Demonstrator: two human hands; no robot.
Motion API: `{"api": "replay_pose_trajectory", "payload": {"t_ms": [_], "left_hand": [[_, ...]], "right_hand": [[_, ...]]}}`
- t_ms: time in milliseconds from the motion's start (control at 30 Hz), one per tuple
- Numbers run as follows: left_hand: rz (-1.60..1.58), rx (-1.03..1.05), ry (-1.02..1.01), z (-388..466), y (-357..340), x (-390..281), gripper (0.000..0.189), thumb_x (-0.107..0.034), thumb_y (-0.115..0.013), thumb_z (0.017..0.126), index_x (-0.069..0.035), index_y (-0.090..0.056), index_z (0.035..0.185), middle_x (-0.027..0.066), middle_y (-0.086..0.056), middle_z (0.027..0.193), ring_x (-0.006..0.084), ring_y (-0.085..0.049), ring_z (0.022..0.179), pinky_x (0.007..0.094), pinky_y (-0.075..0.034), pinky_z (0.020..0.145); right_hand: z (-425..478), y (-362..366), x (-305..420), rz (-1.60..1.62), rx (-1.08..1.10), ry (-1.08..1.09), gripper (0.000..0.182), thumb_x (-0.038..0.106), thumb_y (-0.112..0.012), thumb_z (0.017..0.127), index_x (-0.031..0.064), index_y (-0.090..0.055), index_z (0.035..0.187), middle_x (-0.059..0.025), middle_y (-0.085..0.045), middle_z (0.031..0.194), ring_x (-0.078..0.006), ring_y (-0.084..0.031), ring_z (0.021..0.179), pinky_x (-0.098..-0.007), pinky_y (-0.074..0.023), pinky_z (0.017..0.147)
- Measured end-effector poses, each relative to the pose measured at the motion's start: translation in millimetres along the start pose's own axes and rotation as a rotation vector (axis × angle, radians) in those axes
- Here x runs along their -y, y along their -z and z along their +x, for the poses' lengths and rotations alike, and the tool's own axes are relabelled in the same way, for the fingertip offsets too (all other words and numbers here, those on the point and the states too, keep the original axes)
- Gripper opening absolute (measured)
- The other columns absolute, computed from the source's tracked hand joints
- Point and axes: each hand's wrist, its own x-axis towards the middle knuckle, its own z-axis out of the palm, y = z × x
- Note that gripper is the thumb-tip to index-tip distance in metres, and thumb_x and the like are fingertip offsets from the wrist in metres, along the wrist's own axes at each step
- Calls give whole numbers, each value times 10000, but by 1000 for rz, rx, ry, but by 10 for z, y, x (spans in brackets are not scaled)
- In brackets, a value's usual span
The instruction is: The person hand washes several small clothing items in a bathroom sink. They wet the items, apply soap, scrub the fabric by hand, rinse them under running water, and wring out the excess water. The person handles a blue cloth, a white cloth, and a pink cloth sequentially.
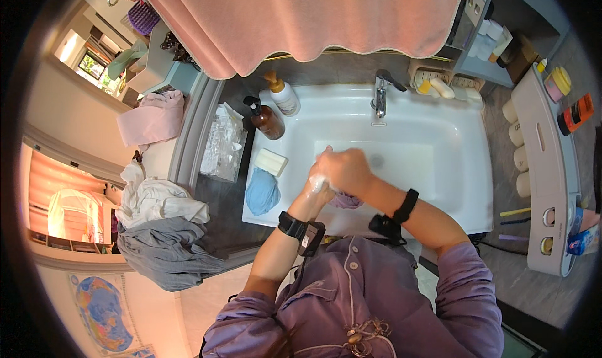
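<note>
Over the left part of a white sink (451,179), my left hand (322,172) and my right hand (350,167) are pressed together, with white lather at the left wrist and between them. Whether a small thing lies between the palms is hidden. Just under the hands, a purple cloth (346,201) shows at the sink's near side. Left of them, a pale soap bar (271,162) and a bunched light-blue cloth (262,192) lie on the rim. Behind the sink basin stands a chrome faucet (381,94).
An amber pump bottle (268,121) and a white pump bottle (285,97) stand at the back left, near a tissue pack (223,144). Soap pieces (442,88) sit in a dish at the back right. A wall rack (545,169) with cups is at right; clothes (169,249) hang at left.
</note>
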Motion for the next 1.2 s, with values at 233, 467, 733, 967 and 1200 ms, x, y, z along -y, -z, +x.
{"api": "replay_pose_trajectory", "payload": {"t_ms": [233, 467, 733, 967, 1200], "left_hand": [[-151, 366, 14, 259, 495, 44, 337, -392, -412, 911, -86, -498, 1025, 50, -552, 966, 181, -544, 912, 334, -456, 800], [162, -247, -8, -82, -351, -205, 334, -399, -412, 915, -81, -503, 864, 29, -509, 803, 148, -500, 774, 290, -426, 693], [173, -55, -129, -13, 122, -283, 356, -391, -388, 926, -54, -496, 883, 49, -514, 828, 147, -501, 784, 286, -423, 727], [135, 54, -272, -157, -145, -322, 413, -306, -406, 929, 23, -426, 1176, 161, -473, 1195, 235, -455, 1129, 339, -331, 984], [865, 172, -259, -200, -174, -462, 375, -152, -392, 920, 3, -360, 1260, 179, -394, 1285, 241, -431, 1148, 332, -356, 954]], "right_hand": [[16, 18, 279, -23, -47, 82, 182, 208, -621, 721, 72, -529, 642, -79, -514, 493, -226, -543, 428, -318, -410, 376], [82, 89, -335, 342, 142, -676, 399, 343, -508, 836, 50, -507, 565, -102, -519, 491, -229, -528, 457, -334, -412, 429], [-142, 289, -227, 671, -48, -775, 261, 252, -599, 806, 25, -472, 831, -77, -509, 673, -197, -521, 566, -314, -403, 528], [-419, 330, 65, 655, 112, -486, 311, 178, -624, 765, 12, -465, 974, -153, -527, 904, -246, -540, 804, -307, -431, 716], [-555, -6, -305, 1361, 57, -838, 243, 156, -499, 772, -11, -481, 948, -89, -526, 847, -174, -512, 745, -292, -419, 684]]}}
